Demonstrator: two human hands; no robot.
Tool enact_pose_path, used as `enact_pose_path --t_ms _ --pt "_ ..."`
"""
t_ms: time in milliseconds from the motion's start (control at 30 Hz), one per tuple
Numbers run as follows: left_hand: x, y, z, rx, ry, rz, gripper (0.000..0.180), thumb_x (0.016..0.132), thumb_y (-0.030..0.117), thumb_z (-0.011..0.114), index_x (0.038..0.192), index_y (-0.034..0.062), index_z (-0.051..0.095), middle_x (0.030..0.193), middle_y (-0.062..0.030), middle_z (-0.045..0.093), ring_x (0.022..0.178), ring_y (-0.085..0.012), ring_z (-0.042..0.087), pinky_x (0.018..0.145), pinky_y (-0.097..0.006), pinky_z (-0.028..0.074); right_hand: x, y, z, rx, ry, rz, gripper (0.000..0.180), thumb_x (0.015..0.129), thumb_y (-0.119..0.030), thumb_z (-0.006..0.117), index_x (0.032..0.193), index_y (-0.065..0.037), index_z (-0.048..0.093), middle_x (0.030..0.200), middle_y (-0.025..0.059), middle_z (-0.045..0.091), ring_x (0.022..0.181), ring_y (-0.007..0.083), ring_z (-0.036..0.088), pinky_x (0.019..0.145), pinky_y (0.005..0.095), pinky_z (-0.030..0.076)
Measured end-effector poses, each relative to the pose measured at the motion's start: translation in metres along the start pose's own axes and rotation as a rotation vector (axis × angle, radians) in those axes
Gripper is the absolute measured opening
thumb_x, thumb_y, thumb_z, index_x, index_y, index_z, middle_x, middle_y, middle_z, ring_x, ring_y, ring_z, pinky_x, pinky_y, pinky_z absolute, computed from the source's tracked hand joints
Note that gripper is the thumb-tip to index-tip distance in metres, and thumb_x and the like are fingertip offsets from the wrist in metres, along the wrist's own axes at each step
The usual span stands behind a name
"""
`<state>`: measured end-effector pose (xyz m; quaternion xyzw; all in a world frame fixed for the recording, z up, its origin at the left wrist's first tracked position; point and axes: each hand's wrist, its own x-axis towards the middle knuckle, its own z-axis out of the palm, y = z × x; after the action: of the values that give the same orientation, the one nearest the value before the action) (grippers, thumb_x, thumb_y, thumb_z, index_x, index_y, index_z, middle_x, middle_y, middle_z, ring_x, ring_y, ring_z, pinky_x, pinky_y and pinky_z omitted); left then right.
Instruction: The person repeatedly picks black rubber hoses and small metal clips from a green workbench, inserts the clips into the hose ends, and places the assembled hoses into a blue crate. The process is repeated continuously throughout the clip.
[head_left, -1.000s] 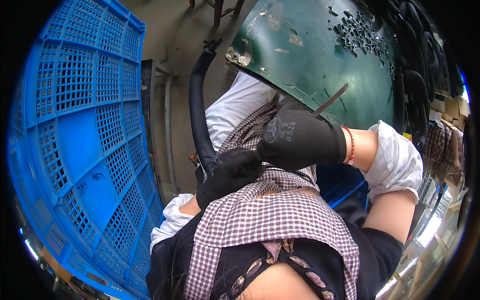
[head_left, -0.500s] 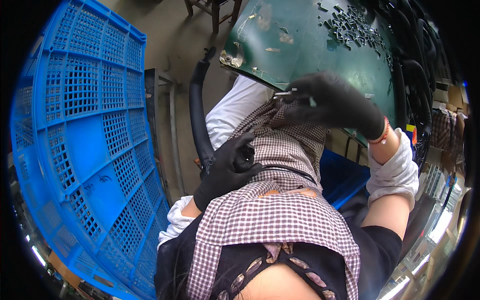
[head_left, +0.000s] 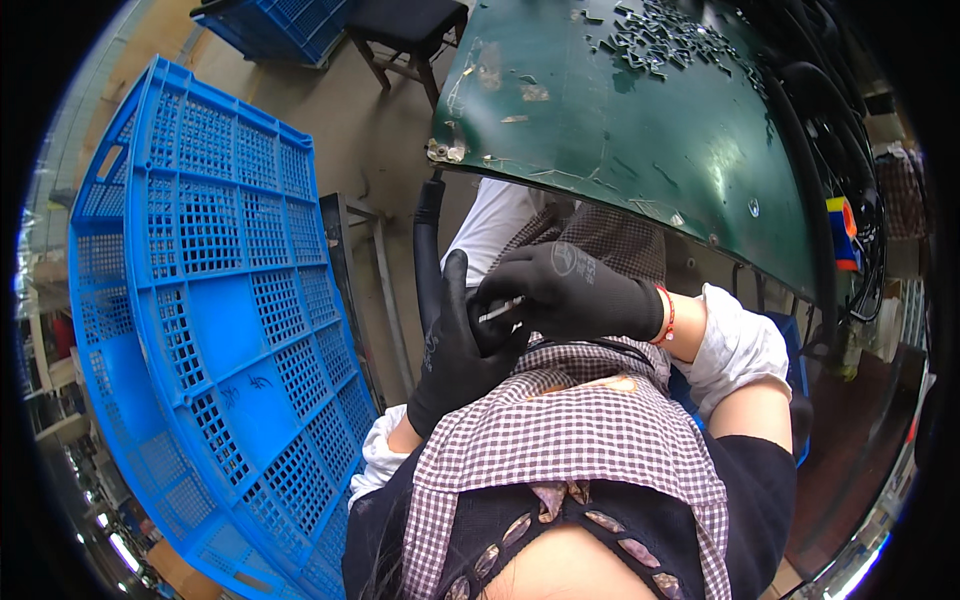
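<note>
My left hand [head_left: 462, 350], in a black glove, is curled round a long black rubber-like tube [head_left: 427, 225] in front of my lap. The tube runs up past the table's corner; its stretch inside the glove is mostly hidden. My right hand [head_left: 580, 292], gloved alike, meets the left one with fingers pinched. Between its fingertips shows a small shiny metal clip [head_left: 497, 311], against the dark part held in the left hand. Whether the clip is seated on the tube I cannot tell.
A green table [head_left: 600, 130] with a worn corner lies ahead, bearing a pile of small metal clips [head_left: 665, 40]. Black tubes [head_left: 815, 100] heap along its right edge. Blue perforated crates [head_left: 225, 310] stand at left. A dark stool [head_left: 405, 25] is beyond.
My right hand has come left and down from the table edge to my left hand, bringing the metal clip. My left hand has tilted upright, still round the tube. The view has shifted.
</note>
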<state>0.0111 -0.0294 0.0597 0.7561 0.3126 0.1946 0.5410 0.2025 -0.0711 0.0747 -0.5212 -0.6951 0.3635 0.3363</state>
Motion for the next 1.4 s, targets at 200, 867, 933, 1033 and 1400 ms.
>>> enact_pose_path --t_ms 200,867,933,1033,1400 --pt "-0.002 0.001 -0.016 0.197 -0.091 0.154 0.073 0.072 -0.001 0.074 0.138 0.0036 0.044 0.12 -0.0203 0.063 0.111 -0.0316 0.063 0.093 -0.04 0.049 -0.018 -0.003 -0.03 0.072 0.198 0.12 0.015 0.089 -0.011 0.067 0.097 0.002 0.065 0.074 0.0163 0.064 0.063 0.026 0.06 0.061 0.0332 0.049" --pt "0.016 0.088 -0.042 1.172 -0.105 1.095 0.023 0.084 0.009 0.066 0.105 0.0006 0.064 0.098 -0.0143 0.066 0.084 -0.0317 0.065 0.072 -0.041 0.051 -0.072 -0.062 -0.053 -0.316 0.273 -0.225 0.04 0.072 -0.039 0.079 0.089 -0.005 0.069 0.075 0.014 0.068 0.073 0.0352 0.066 0.065 0.0429 0.051" --pt "0.024 0.108 -0.04 1.246 -0.189 1.101 0.023 0.084 0.009 0.066 0.107 0.0045 0.064 0.098 -0.0144 0.066 0.087 -0.0329 0.063 0.074 -0.045 0.05 -0.084 -0.061 -0.048 -0.405 0.244 -0.145 0.043 0.068 -0.042 0.08 0.085 -0.005 0.068 0.074 0.0136 0.068 0.073 0.035 0.067 0.066 0.0424 0.052" --pt "0.044 0.166 -0.039 1.288 -0.428 1.404 0.049 0.084 0.007 0.058 0.133 0.008 0.053 0.105 -0.0105 0.063 0.081 -0.0266 0.062 0.068 -0.042 0.053 -0.1 -0.068 -0.04 -0.396 0.236 0.012 0.05 0.064 -0.043 0.083 0.089 -0.003 0.068 0.079 0.014 0.069 0.074 0.0341 0.067 0.069 0.0403 0.053" --pt "0.063 0.325 0.013 1.52 -0.322 1.724 0.039 0.084 0.017 0.067 0.123 0.0158 0.065 0.112 -0.0037 0.067 0.091 -0.0226 0.063 0.073 -0.038 0.053 -0.091 -0.077 -0.082 0.09 1.027 -0.57 0.037 0.071 -0.029 0.083 0.093 -0.006 0.064 0.075 0.009 0.067 0.064 0.0228 0.066 0.059 0.0354 0.05"
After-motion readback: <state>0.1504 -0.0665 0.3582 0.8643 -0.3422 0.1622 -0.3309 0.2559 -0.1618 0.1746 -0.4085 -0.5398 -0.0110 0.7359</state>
